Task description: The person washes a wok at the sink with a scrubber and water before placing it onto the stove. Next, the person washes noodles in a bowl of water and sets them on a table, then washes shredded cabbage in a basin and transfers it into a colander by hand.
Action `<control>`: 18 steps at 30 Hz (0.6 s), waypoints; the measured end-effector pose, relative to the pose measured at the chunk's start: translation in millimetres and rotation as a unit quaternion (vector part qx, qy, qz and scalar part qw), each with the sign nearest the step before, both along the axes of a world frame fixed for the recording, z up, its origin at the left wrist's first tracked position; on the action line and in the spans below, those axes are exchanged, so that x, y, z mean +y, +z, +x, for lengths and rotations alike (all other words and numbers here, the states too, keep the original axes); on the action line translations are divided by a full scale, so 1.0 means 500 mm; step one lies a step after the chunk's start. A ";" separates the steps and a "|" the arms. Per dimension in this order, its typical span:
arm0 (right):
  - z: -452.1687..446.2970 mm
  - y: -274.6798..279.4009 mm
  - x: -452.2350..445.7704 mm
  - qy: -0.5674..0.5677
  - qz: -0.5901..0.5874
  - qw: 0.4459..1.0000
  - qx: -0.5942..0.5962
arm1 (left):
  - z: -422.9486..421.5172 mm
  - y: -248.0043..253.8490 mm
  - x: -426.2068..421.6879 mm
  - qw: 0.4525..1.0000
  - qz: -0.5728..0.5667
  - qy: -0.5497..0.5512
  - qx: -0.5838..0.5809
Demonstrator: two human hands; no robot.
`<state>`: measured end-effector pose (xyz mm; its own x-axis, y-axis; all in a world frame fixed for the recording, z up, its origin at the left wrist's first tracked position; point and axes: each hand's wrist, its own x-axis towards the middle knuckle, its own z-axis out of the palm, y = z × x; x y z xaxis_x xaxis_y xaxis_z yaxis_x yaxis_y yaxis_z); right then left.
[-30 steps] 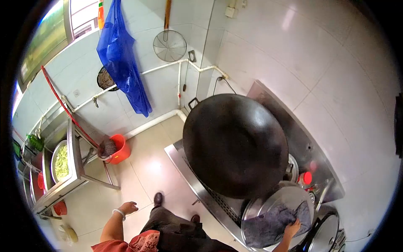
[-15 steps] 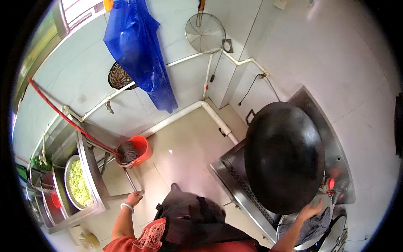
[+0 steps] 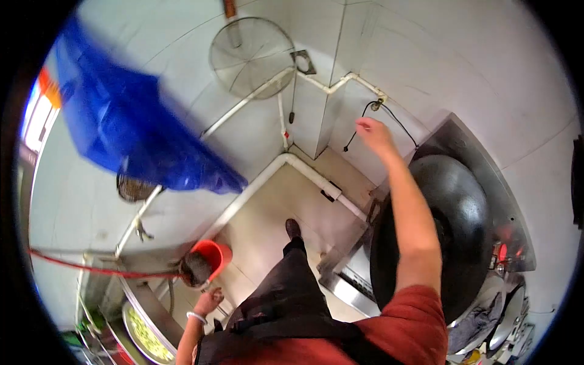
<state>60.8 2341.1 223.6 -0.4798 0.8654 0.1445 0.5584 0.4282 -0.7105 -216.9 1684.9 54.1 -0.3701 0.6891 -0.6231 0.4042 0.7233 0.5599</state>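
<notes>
Swung up from lower-right cloth (image 3: 477, 322) to upper right of centre with right hand (image 3: 374, 134), near lower-left red bucket (image 3: 220, 254) with left hand (image 3: 210, 301), fingers (image 3: 364, 126) bent, clenched or released impossible to tell.

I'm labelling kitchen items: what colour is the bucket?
The bucket is orange-red; it shows best in the head view.
</notes>
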 end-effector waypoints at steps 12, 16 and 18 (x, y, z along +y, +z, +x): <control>-0.157 -0.415 0.479 -0.431 -0.328 0.789 0.289 | -0.122 -0.028 0.163 0.983 -0.139 0.117 0.008; -0.170 -0.462 0.516 -0.421 -0.366 0.749 0.358 | -0.144 -0.057 0.277 0.984 -0.102 0.133 -0.055; -0.175 -0.469 0.529 -0.320 -0.359 0.746 0.460 | -0.170 -0.056 0.317 0.984 -0.079 0.144 -0.070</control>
